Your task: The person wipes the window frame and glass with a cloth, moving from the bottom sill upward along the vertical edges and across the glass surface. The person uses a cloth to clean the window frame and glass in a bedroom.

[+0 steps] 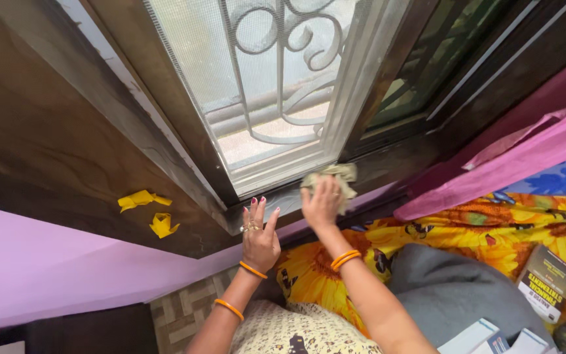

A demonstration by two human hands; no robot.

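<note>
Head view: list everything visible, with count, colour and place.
cloth: one, pale greenish, on the sill under the right hand
window mesh: one, white-framed, grille behind
wooden frame: dark brown, left
paper scraps: two, yellow, stuck on the frame
wall: lilac, lower left
bedsheet: sunflower print, right
pillow: one, grey
book: one, dark cover
left hand: flat against the sill edge
right hand: pressing the cloth
</note>
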